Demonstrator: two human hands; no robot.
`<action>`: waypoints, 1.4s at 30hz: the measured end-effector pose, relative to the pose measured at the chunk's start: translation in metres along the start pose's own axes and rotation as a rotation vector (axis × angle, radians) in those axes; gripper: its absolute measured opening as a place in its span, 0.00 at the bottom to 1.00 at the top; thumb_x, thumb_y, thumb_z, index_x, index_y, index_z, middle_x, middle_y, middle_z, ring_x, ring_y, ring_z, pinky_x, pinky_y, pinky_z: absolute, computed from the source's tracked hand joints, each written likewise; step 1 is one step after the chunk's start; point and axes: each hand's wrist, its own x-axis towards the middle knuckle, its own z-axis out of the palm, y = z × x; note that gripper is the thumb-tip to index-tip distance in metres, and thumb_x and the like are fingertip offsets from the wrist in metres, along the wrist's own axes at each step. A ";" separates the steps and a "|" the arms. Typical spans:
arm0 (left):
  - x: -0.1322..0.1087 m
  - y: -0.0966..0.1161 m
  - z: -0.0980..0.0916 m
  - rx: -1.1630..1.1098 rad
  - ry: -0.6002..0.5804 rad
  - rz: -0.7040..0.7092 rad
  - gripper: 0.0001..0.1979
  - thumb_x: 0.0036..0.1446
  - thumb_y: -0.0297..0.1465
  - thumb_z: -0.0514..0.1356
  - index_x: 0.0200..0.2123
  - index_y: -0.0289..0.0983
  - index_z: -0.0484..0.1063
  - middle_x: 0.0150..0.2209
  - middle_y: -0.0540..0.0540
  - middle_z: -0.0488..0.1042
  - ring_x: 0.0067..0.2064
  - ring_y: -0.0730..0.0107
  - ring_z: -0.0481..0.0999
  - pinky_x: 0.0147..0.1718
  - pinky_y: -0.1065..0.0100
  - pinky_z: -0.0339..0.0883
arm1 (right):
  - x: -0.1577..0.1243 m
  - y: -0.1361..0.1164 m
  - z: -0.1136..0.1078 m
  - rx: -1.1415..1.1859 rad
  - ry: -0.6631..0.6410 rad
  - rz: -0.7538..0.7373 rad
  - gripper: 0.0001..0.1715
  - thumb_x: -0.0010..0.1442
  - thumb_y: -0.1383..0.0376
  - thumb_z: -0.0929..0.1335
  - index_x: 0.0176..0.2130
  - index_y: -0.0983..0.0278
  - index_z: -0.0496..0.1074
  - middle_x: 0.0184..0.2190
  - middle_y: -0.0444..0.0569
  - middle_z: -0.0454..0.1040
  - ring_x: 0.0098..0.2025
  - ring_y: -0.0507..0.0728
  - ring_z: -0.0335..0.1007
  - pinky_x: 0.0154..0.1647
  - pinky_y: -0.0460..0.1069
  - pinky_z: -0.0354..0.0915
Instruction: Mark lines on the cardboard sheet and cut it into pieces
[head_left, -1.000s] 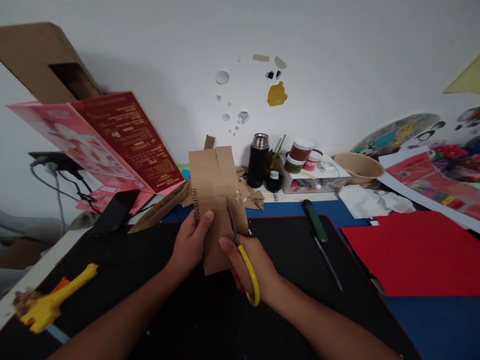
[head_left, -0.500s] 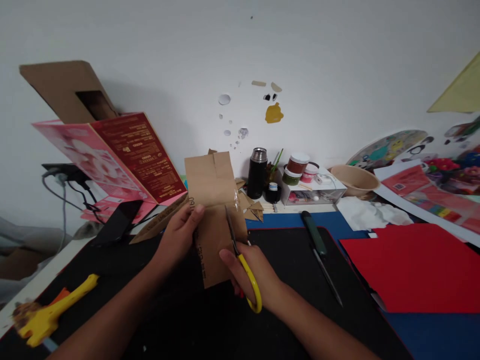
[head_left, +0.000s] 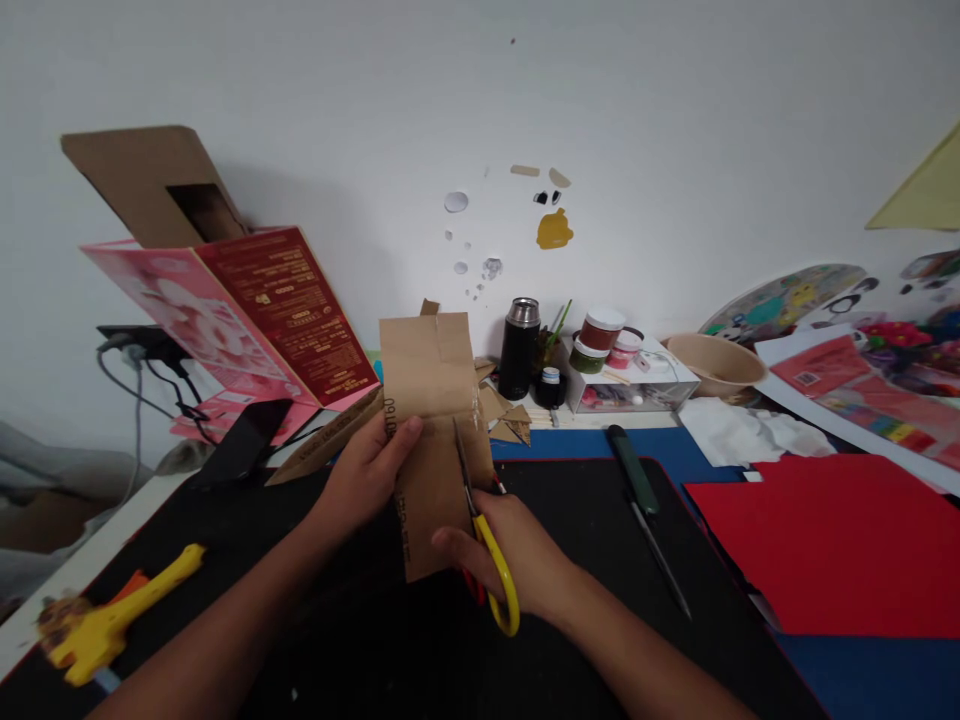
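A creased brown piece of cardboard point(head_left: 429, 375) stands upright above the black mat, with dark printing along its left edge. My left hand point(head_left: 367, 465) grips that left edge, the thumb across the front face. In my right hand point(head_left: 499, 550) is a pair of scissors point(head_left: 501, 590) with yellow and red handles. One blade lies over the front of the cardboard, pointing up; the other blade is hidden, apparently behind it. My right thumb is near the cardboard's lower edge.
A green-handled pointed tool point(head_left: 637, 480) lies on the black mat point(head_left: 570, 580). Red paper point(head_left: 847, 550) is at right, a yellow giraffe-like figure point(head_left: 112, 620) at left. Behind stand a black thermos point(head_left: 520, 350), paint jars point(head_left: 600, 330) and a bowl point(head_left: 716, 362). Cardboard scraps point(head_left: 506, 410) lie nearby.
The view has shifted slightly, so the surroundings sit a little further right. My right hand and the scissors are slightly lower and more left against the cardboard. Both hands keep their holds.
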 end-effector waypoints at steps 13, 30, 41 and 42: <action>0.000 0.011 -0.003 0.047 -0.036 0.024 0.25 0.66 0.53 0.58 0.48 0.39 0.78 0.47 0.41 0.84 0.49 0.49 0.81 0.50 0.54 0.76 | -0.001 -0.006 -0.004 -0.034 -0.049 0.017 0.31 0.64 0.44 0.76 0.54 0.64 0.80 0.47 0.57 0.85 0.47 0.67 0.83 0.45 0.52 0.74; -0.008 0.028 -0.006 0.118 -0.016 0.033 0.27 0.65 0.55 0.57 0.49 0.38 0.78 0.48 0.40 0.83 0.50 0.47 0.81 0.52 0.53 0.76 | -0.003 -0.005 0.000 -0.062 -0.007 0.010 0.31 0.62 0.44 0.77 0.50 0.65 0.80 0.44 0.58 0.85 0.43 0.66 0.83 0.36 0.49 0.71; -0.005 0.023 -0.005 0.053 -0.040 0.034 0.24 0.66 0.52 0.58 0.47 0.39 0.79 0.47 0.40 0.84 0.49 0.48 0.81 0.50 0.54 0.77 | -0.004 -0.008 -0.002 -0.027 -0.036 -0.001 0.29 0.64 0.43 0.75 0.48 0.64 0.80 0.41 0.55 0.86 0.40 0.64 0.83 0.34 0.49 0.70; -0.005 0.022 -0.005 0.048 -0.044 0.027 0.24 0.65 0.53 0.58 0.47 0.39 0.79 0.46 0.40 0.84 0.49 0.48 0.82 0.49 0.54 0.77 | -0.004 -0.008 -0.002 -0.025 -0.033 0.003 0.30 0.65 0.42 0.74 0.49 0.65 0.80 0.42 0.56 0.86 0.41 0.65 0.83 0.35 0.49 0.70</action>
